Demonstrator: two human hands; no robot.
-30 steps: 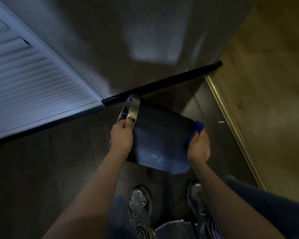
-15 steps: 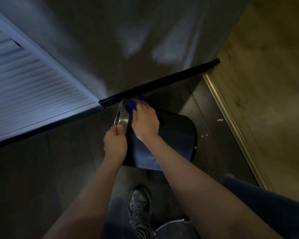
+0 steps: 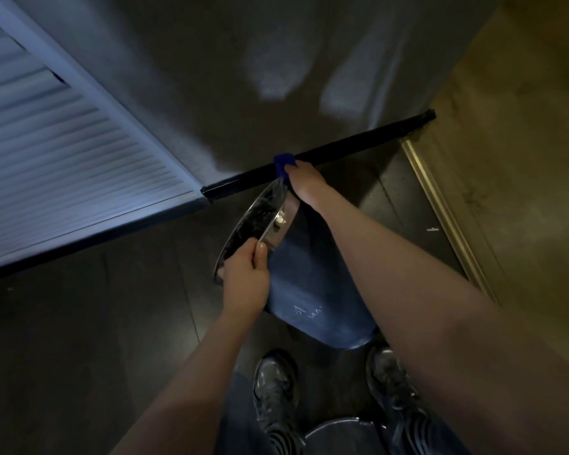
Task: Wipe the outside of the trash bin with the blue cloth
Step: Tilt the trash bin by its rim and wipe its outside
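A dark trash bin (image 3: 312, 290) with a shiny metal rim (image 3: 278, 221) is held off the floor, tilted with its opening toward the far left. My left hand (image 3: 245, 279) pinches the near side of the rim. My right hand (image 3: 304, 183) presses the blue cloth (image 3: 284, 164) against the far upper side of the bin near the rim. Only a small bunch of the cloth shows beyond my fingers. My right forearm crosses over the bin and hides much of its right side.
A dark baseboard (image 3: 326, 154) runs along the grey wall just behind the bin. A louvred white door (image 3: 63, 165) is at the left. A metal floor strip (image 3: 447, 211) lies on the right. My two shoes (image 3: 276, 389) and a round metal lid (image 3: 339, 436) are below.
My right hand has slid the cloth from the bin's bottom end up its side to the far edge of the rim. The bin has tipped so its opening shows more.
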